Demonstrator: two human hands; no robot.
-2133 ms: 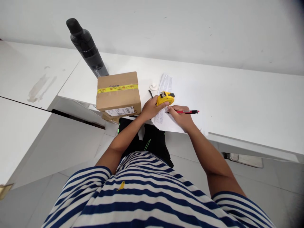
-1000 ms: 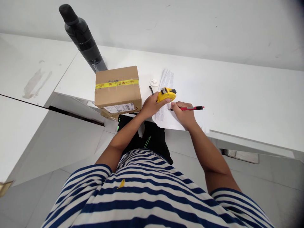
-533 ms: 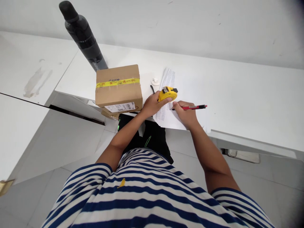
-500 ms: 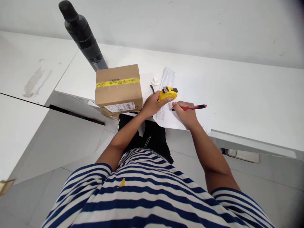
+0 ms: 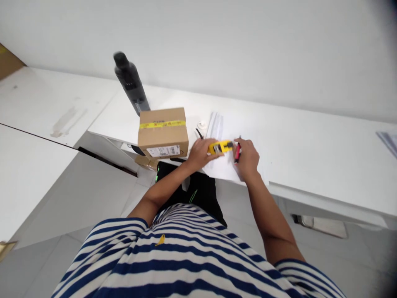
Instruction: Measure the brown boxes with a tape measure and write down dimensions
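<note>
My left hand [image 5: 199, 155] is closed round a yellow tape measure [image 5: 218, 147] with a black end, held above the papers. Just to its right, my right hand [image 5: 249, 158] grips a red and black pen [image 5: 237, 152], which points roughly along the line of sight rather than across. Beneath both hands lie white paper sheets [image 5: 225, 168] at the desk's front edge, with a printed sheet [image 5: 215, 126] showing behind the tape measure. Left of my left hand sits a cardboard box [image 5: 163, 133] with yellow tape across its top and a shipping label on its front.
A dark bottle [image 5: 132, 85] stands behind the box on the white desk [image 5: 310, 153]. A small round white object [image 5: 202, 124] and a black strap [image 5: 199, 133] lie between box and papers. More papers [image 5: 388, 142] show at the far right; another carton [image 5: 9, 62] is at far left.
The view has shifted, so the desk sits lower in the picture. My right hand has turned the pen from sideways to nearly upright in the picture. The tape measure has tilted in my left hand.
</note>
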